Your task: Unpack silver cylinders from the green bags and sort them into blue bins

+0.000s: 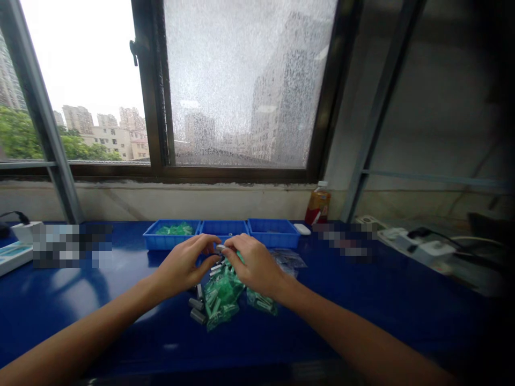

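Above a pile on the table, my left hand (pixel 183 264) and my right hand (pixel 256 264) meet fingertip to fingertip. Between them sits a small silvery metal cylinder (pixel 220 247), pinched by the fingers of both hands and partly hidden. Just below lies a green plastic bag (pixel 223 292) with metal cylinders in and around it. Several loose grey metal cylinders (pixel 197 315) rest at its left side. Under my right wrist is another green bag (pixel 261 303) with similar pieces.
Three blue trays stand in a row behind my hands: the left tray (pixel 151 241) holds green plastic, then the middle tray (pixel 207 228) and right tray (pixel 276 239). Clear bags (pixel 287 260), a bottle (pixel 317 205) and a white case (pixel 302 229) are to the right. Power strips (pixel 432 252) lie farther right.
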{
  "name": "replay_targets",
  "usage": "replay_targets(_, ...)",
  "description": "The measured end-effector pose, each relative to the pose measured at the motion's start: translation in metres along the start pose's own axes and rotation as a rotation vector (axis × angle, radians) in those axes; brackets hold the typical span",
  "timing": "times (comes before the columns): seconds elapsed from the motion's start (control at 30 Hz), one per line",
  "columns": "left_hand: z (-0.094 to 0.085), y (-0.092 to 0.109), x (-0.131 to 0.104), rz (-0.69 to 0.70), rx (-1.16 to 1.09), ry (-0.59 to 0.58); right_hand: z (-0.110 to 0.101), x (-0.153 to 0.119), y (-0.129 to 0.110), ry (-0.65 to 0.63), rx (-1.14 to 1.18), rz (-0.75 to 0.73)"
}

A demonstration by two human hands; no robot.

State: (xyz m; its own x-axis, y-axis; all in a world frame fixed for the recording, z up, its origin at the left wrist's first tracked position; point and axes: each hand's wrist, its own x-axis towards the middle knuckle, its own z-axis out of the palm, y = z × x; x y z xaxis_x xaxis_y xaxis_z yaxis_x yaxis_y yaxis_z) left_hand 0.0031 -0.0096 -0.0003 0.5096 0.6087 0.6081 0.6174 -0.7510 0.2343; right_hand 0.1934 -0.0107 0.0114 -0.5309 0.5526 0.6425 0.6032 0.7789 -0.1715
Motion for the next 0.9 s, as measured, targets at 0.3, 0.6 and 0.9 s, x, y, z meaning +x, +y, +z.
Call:
replay_targets(0.3, -0.0015, 0.0003, 0.0018, 0.043, 0.015, 0.023, 0.0040, -0.0032, 0.0012, 0.006, 0.083, 0.037)
replay_targets(0.6, -0.0039, 0.0031, 0.0014, 0.008, -0.003, -0.022, 0.0065, -0.0027, 0.0042, 0.028, 0.062, -0.038)
replay_targets(0.9, -0.0013, 0.0011, -0.0003, 0.031, 0.012, 0.058, 0.0068, -0.0029, 0.0032, 0.031, 0.124, -0.008)
